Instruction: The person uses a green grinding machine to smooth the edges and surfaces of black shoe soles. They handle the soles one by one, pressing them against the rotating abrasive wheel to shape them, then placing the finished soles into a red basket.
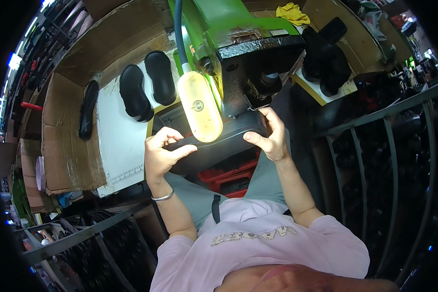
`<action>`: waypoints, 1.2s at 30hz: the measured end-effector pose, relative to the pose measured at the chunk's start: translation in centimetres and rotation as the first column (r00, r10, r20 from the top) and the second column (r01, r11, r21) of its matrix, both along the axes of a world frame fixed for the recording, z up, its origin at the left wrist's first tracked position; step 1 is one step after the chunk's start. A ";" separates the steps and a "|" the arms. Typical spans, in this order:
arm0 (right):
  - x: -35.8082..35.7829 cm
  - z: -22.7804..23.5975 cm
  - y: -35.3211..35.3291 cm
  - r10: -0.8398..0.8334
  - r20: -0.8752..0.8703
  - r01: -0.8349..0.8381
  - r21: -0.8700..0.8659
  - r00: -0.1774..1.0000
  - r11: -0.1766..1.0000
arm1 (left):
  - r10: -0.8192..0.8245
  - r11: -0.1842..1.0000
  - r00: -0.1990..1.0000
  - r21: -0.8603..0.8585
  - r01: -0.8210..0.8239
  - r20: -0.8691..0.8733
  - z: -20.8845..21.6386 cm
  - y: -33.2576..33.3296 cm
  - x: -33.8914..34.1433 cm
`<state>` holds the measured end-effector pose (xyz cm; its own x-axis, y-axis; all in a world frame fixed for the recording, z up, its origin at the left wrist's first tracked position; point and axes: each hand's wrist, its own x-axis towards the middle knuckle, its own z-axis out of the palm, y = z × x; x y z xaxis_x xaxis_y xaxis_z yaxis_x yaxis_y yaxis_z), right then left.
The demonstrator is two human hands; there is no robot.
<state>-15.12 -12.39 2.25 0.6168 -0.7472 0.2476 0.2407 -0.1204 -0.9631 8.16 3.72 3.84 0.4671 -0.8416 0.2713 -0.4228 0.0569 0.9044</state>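
A long black shoe sole is held level in front of me, under the dark head of a green machine. My left hand is closed on its left end, thumb on the near side and fingers behind. At the other end, my right hand grips it with the thumb pressed along the near face. The sole's far edge touches or lies close to the machine's lower part; the exact contact is hidden. A lit yellow lamp hangs over the sole and covers part of it.
Several black soles, one of them this sole, lie on a white board walled with cardboard at left. More black soles are piled at right near a yellow cloth. Metal racks flank me; red plastic shows below.
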 end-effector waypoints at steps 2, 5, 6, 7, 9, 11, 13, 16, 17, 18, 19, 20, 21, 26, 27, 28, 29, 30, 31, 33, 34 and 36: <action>0.0 0.3 0.0 0.002 -0.019 -0.002 -0.005 1.000 1.000 | 0.005 1.000 0.999 0.021 -0.004 -0.045 -0.4 0.2 -0.2; -0.2 0.7 0.1 -0.011 -0.057 0.009 -0.035 0.998 0.999 | -0.002 1.000 0.983 0.002 0.003 -0.186 -1.8 0.3 -0.7; -0.2 0.8 0.1 -0.015 -0.069 0.013 -0.043 0.998 0.999 | -0.005 1.000 0.979 -0.001 0.005 -0.202 -2.1 0.4 -0.9; -0.2 0.8 0.2 -0.020 -0.080 0.015 -0.052 0.997 0.999 | -0.008 1.000 0.976 -0.004 0.007 -0.218 -2.2 0.5 -1.0; 0.1 0.6 0.6 -0.036 -0.092 0.026 -0.108 0.995 0.994 | -0.013 1.000 0.971 0.002 0.014 -0.240 -3.3 1.1 -0.9; 0.6 0.0 1.1 -0.056 -0.117 0.041 -0.127 0.992 0.991 | 0.021 0.999 0.982 0.039 -0.014 -0.187 -4.4 2.0 -0.5; 0.8 -0.9 1.2 -0.025 -0.171 -0.006 -0.177 0.985 0.984 | 0.039 0.994 0.987 0.104 -0.023 -0.157 -4.9 3.1 -0.3; 0.6 -1.9 1.2 0.010 -0.215 -0.057 -0.213 0.977 0.975 | -0.024 0.993 0.999 0.114 0.028 -0.030 -4.0 2.8 -1.5; 0.5 -2.1 1.2 0.014 -0.216 -0.061 -0.215 0.976 0.975 | -0.051 0.988 0.991 0.150 0.032 0.121 -3.0 2.1 -2.2; 0.4 -2.3 1.2 0.023 -0.216 -0.071 -0.217 0.976 0.974 | -0.055 0.991 0.986 0.129 0.035 0.157 -2.3 1.3 -3.1; 0.4 -2.4 1.1 0.060 -0.189 -0.099 -0.206 0.980 0.974 | -0.046 0.993 0.985 0.118 0.026 0.166 -1.9 0.5 -4.0; 0.3 -2.4 1.1 0.062 -0.171 -0.096 -0.198 0.983 0.975 | -0.037 0.994 0.984 0.107 0.019 0.175 -1.5 -0.3 -5.0; 0.1 -2.3 0.9 0.060 -0.154 -0.090 -0.194 0.986 0.977 | -0.043 0.998 0.963 0.060 0.028 0.267 -1.2 -1.2 -5.8; -0.5 -2.1 0.3 0.055 0.038 -0.056 0.002 0.998 0.998 | 0.002 0.995 0.860 0.088 -0.054 0.511 0.6 -3.9 -8.1; -0.6 -2.2 0.0 0.070 0.044 -0.070 -0.008 0.997 0.998 | 0.042 0.999 0.858 0.002 -0.050 0.511 1.1 -4.5 -8.3; -0.5 -2.3 0.0 0.051 0.076 -0.053 0.026 0.996 0.998 | 0.045 0.999 0.864 -0.015 -0.044 0.501 1.0 -4.8 -8.0; -0.4 -2.4 0.0 0.031 0.107 -0.037 0.060 0.994 0.998 | 0.049 0.999 0.870 -0.033 -0.038 0.491 0.8 -5.0 -7.7; -0.3 -2.4 0.1 0.010 0.138 -0.023 0.097 0.990 0.995 | 0.053 0.998 0.874 -0.049 -0.033 0.482 0.8 -5.1 -7.4; -0.2 -2.6 0.1 0.003 0.131 -0.016 0.100 0.991 0.995 | 0.044 0.999 0.879 -0.023 -0.038 0.475 0.8 -4.9 -7.3; -0.1 -2.7 0.6 -0.024 0.142 0.007 0.118 0.990 0.993 | 0.026 0.998 0.889 0.031 -0.046 0.457 0.8 -4.6 -7.3; 0.1 -2.7 0.7 -0.038 0.146 0.020 0.127 0.988 0.992 | 0.017 0.997 0.931 0.066 -0.044 0.366 0.9 -4.3 -7.4; 0.4 -2.9 1.0 -0.015 0.153 -0.005 0.128 0.988 0.992 | 0.003 0.990 0.986 0.136 -0.026 0.170 0.8 -3.8 -7.6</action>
<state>-14.74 -11.41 -0.65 0.5751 -0.7816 0.2417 0.3866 -0.0007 -0.9222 0.59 -0.10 4.68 0.4370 -0.8697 0.2296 -0.5697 -0.0702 0.8188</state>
